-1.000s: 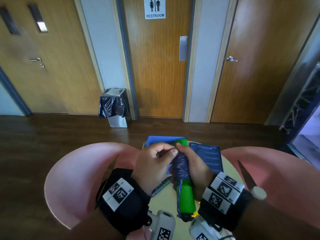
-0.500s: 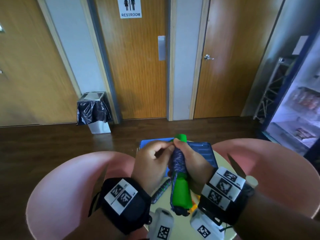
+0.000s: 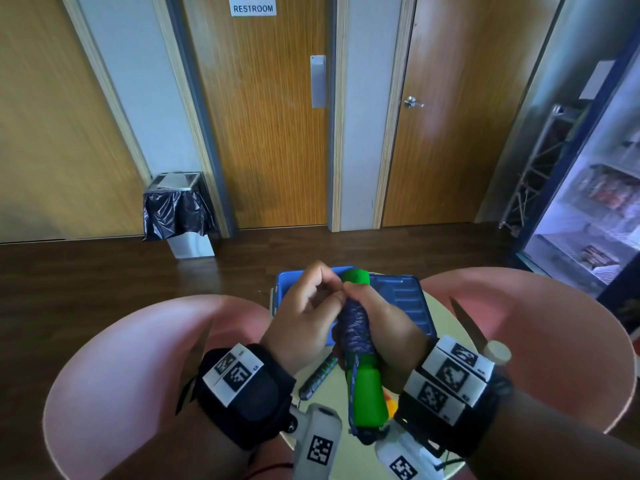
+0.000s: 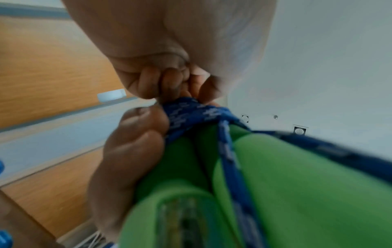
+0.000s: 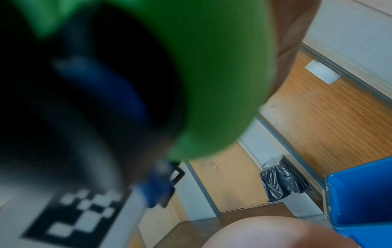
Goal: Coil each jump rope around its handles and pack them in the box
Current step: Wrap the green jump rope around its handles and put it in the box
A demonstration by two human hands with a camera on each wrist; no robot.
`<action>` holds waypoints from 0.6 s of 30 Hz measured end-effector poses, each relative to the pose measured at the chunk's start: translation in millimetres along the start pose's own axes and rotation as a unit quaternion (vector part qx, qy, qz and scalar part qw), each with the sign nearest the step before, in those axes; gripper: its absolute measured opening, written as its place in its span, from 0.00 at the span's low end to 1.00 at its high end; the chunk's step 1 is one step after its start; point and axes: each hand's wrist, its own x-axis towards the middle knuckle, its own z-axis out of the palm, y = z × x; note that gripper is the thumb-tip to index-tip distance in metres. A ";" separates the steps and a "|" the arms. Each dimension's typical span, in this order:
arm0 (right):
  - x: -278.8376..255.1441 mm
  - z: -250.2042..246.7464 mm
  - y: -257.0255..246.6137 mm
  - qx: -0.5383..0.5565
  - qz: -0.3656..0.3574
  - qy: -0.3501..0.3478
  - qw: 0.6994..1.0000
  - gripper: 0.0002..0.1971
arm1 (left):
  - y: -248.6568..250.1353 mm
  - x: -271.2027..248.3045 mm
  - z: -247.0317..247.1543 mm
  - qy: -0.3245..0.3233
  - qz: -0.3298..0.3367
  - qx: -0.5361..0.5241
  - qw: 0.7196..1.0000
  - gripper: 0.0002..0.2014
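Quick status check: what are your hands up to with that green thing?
Right hand grips green handles. Left hand pinches rope end at the coil. Box open behind; nothing in the way.

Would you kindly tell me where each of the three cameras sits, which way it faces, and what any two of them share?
Head: worn on the head, looking forward and down; both hands, left hand and right hand, work the rope wound on green handles above the blue box.
Left wrist: looks along the left hand; its fingers pinch the rope over the handles.
Right wrist: looks past a blurred handle toward doors, bin and box; hardly any hand shows.
Shared: head and right wrist both show bin and box.
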 end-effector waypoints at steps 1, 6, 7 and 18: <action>-1.4 0.7 -0.2 -0.012 -0.009 -0.001 1.000 0.20 | -0.6 0.1 -1.2 -0.002 0.003 -0.001 1.000 0.02; -7.0 1.0 0.3 -0.027 -0.043 -0.002 0.999 0.20 | -1.6 -4.9 -5.1 -0.011 0.012 -0.008 1.000 0.02; -8.9 0.4 1.0 -0.024 -0.033 -0.013 0.999 0.21 | -0.5 -6.2 -5.6 -0.009 0.011 -0.021 1.000 0.02; -24.5 -3.9 6.8 0.028 -0.012 -0.042 0.999 0.22 | 13.8 -23.2 5.3 0.077 -0.045 -0.050 0.995 0.10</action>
